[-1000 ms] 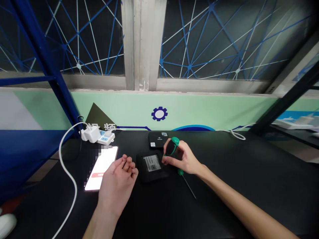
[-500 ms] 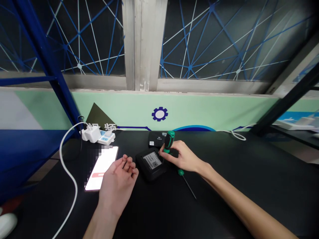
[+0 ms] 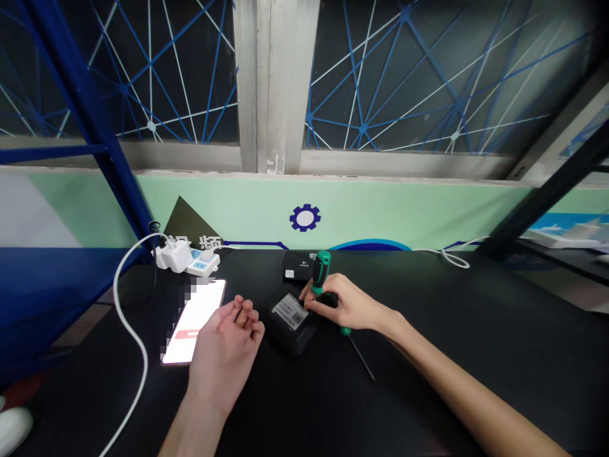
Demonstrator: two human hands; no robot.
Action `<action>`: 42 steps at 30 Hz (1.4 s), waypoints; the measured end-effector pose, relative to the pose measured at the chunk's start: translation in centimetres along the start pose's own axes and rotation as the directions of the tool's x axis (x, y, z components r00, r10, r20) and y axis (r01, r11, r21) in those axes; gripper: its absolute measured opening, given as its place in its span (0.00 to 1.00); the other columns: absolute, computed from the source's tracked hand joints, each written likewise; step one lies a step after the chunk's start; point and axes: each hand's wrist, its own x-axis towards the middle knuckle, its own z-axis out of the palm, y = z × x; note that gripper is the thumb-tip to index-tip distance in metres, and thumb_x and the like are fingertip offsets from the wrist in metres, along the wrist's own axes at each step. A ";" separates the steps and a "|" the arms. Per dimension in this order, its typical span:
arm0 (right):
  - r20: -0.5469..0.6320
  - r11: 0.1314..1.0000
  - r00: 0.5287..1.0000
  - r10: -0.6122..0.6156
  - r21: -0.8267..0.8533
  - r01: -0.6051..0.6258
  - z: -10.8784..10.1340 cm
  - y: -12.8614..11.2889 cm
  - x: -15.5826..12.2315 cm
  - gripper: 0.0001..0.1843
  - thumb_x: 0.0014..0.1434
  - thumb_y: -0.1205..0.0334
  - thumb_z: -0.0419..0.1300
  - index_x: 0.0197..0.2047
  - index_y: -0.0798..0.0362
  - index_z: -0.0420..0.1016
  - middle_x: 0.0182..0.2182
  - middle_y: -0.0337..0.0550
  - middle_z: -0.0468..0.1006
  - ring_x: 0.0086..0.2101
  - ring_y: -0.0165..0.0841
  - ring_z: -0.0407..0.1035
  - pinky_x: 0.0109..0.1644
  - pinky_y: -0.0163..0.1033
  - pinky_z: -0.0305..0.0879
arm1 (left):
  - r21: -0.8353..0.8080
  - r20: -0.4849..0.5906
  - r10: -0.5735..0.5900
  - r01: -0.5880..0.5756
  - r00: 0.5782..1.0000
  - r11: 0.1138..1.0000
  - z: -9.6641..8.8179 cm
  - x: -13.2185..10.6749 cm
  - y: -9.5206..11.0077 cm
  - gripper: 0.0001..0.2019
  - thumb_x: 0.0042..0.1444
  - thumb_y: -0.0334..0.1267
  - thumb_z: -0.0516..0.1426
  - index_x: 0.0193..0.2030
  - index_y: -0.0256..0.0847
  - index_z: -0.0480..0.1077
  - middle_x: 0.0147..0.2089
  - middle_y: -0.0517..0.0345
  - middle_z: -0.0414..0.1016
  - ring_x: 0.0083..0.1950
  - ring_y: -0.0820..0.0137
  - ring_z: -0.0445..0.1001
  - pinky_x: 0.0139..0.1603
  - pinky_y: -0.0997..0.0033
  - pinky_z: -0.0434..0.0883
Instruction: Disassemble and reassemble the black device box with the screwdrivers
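Observation:
A screwdriver (image 3: 321, 270) with a green and black handle stands nearly upright. My right hand (image 3: 345, 301) pinches it low down, at the far right part of a black plastic box (image 3: 292, 343). That box lies label side up, a white label (image 3: 289, 311) on its top; the screwdriver tip is hidden by my fingers. My left hand (image 3: 228, 349) rests palm up left of the box, apart from it, its fingers curled around a small dark thing too small to name. Under and beside my right hand lies a second screwdriver (image 3: 359, 355), its handle mostly covered.
Behind the box sits a smaller black box (image 3: 295, 266) with a white sticker. A lit phone (image 3: 197, 320) lies left of my left hand. Farther back are a white power strip (image 3: 203, 263) and a plugged-in adapter (image 3: 176, 255), with a white cable (image 3: 137, 336) looping forward.
The black box has turned and its near end has shifted toward me and slightly right. My right hand and the screwdriver have moved slightly left. My left hand has stayed put.

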 end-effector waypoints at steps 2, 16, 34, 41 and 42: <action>-0.001 0.997 1.000 -0.014 0.075 0.014 0.1 0.0 0.0 0.10 0.65 0.57 0.61 0.36 0.52 0.80 0.36 0.46 0.83 0.36 0.36 0.77 0.41 0.38 0.72 | 0.001 -0.004 0.000 0.000 1.000 1.000 0.0 0.0 0.0 0.07 0.64 0.26 0.50 0.36 0.35 0.67 0.33 0.57 0.67 0.29 0.74 0.68 0.28 0.74 0.70; -0.061 0.954 0.998 0.018 0.301 0.001 1.4 1.8 0.3 0.11 0.64 0.55 0.64 0.37 0.52 0.84 0.41 0.47 0.84 0.42 0.38 0.79 0.49 0.41 0.73 | -0.008 -0.006 -0.009 0.009 1.000 1.000 -0.1 0.1 0.1 0.07 0.64 0.26 0.50 0.37 0.35 0.68 0.33 0.56 0.67 0.30 0.74 0.69 0.29 0.73 0.71; -0.113 0.981 0.989 0.094 0.182 -0.073 1.4 1.6 0.3 0.15 0.61 0.49 0.66 0.36 0.52 0.86 0.33 0.44 0.86 0.33 0.38 0.79 0.41 0.40 0.74 | -0.003 -0.007 -0.009 0.009 1.000 1.000 0.0 0.1 0.0 0.07 0.64 0.26 0.50 0.37 0.36 0.67 0.33 0.57 0.67 0.29 0.74 0.69 0.28 0.74 0.71; -0.110 0.993 0.992 0.056 0.110 -0.043 0.8 0.8 0.1 0.14 0.62 0.51 0.64 0.36 0.54 0.84 0.32 0.45 0.85 0.33 0.37 0.78 0.41 0.39 0.74 | 0.009 -0.004 -0.001 0.002 1.000 1.000 0.1 0.0 0.0 0.08 0.64 0.26 0.50 0.36 0.36 0.67 0.33 0.57 0.67 0.29 0.74 0.69 0.28 0.74 0.71; -0.113 0.993 0.993 0.044 0.111 -0.031 0.7 0.8 0.0 0.13 0.62 0.52 0.64 0.36 0.54 0.84 0.32 0.45 0.84 0.33 0.37 0.78 0.41 0.39 0.74 | 0.011 -0.004 -0.003 0.003 1.000 1.000 0.1 0.0 0.0 0.08 0.64 0.26 0.50 0.37 0.36 0.67 0.33 0.57 0.67 0.29 0.74 0.69 0.29 0.74 0.71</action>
